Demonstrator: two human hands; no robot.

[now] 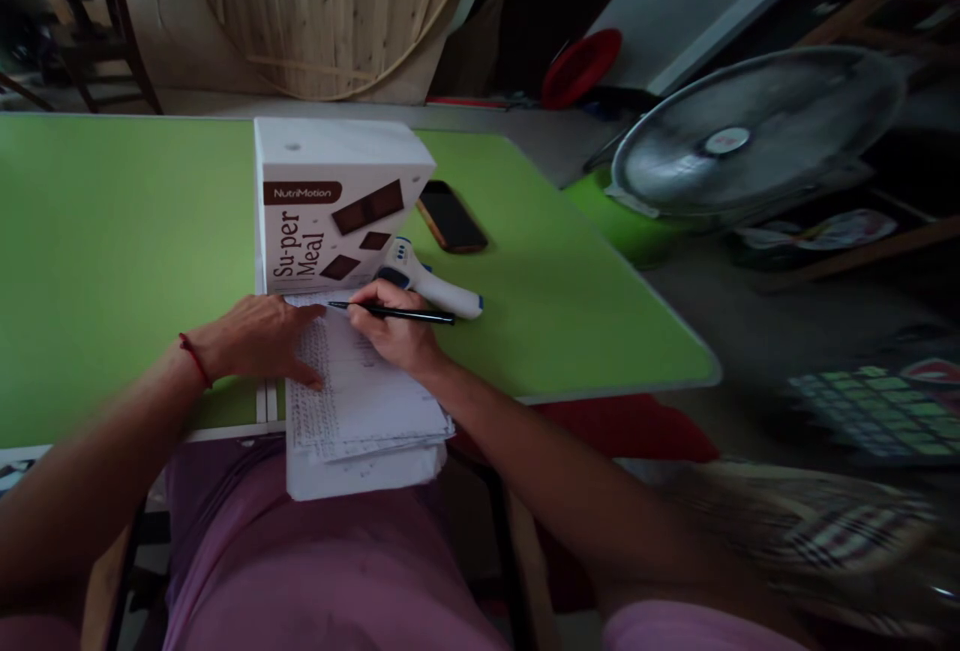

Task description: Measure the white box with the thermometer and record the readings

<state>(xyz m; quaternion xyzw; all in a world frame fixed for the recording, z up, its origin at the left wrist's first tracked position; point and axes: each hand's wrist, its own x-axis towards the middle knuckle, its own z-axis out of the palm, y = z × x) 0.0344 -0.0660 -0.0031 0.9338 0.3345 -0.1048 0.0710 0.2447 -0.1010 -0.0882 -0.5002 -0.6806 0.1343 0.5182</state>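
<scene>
A stack of white paper sheets (375, 391) with rows of handwriting lies at the table's near edge and hangs partly over it. My left hand (262, 336), with a red string on the wrist, rests on the upper left of the sheets, its thumb and fingers spread. Held in my right hand (394, 326) is a black pen (412, 312), its tip pointing left close to the top of the page. Just beyond the paper stands a white box (337, 221) printed "NutriMotion Su-per Meal". Beside it a white and blue handheld thermometer (435, 289) lies partly behind my right hand.
A dark phone (452, 216) lies right of the box on the green folding table (570, 301). Beyond the table's right side are a large round metal lid-like object (757, 131) and a red basin (581, 69). A round wooden board (330, 1) leans at the back.
</scene>
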